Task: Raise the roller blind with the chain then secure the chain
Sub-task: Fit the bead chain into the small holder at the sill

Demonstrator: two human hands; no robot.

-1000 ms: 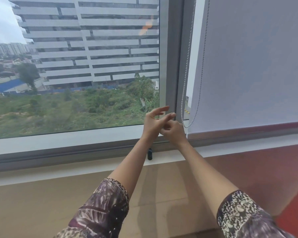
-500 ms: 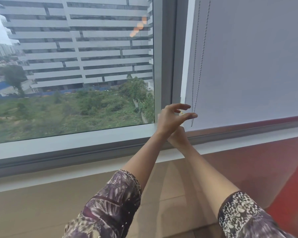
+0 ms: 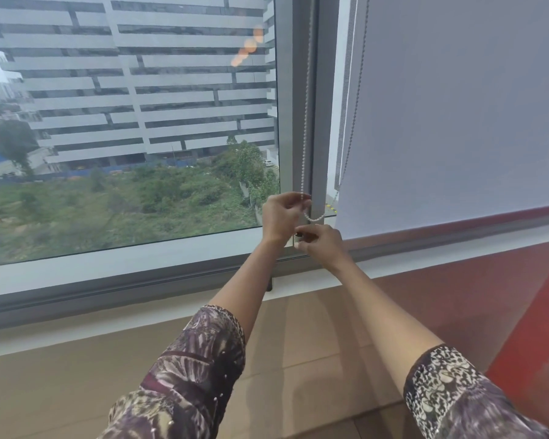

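A pale grey roller blind (image 3: 457,122) covers the right window pane, and its bottom bar (image 3: 457,224) sits just above the sill. The white bead chain (image 3: 305,122) hangs in a loop that runs down the grey mullion, curves under at the bottom and rises along the blind's left edge. My left hand (image 3: 281,215) pinches the chain's left strand near the bottom of the loop. Just below and to the right, my right hand (image 3: 322,245) has its fingertips closed on a small dark fitting (image 3: 298,237) at the foot of the mullion. What the fitting is cannot be told.
The left pane (image 3: 124,122) is uncovered and shows a large building and greenery. A small black knob (image 3: 269,285) sticks out under the window frame. A tan ledge (image 3: 76,359) runs below the sill, with a red surface (image 3: 536,327) at the right.
My left hand has taken hold of the chain and drawn it left against the mullion. My right hand has come out from behind the left hand and closed on the dark fitting.
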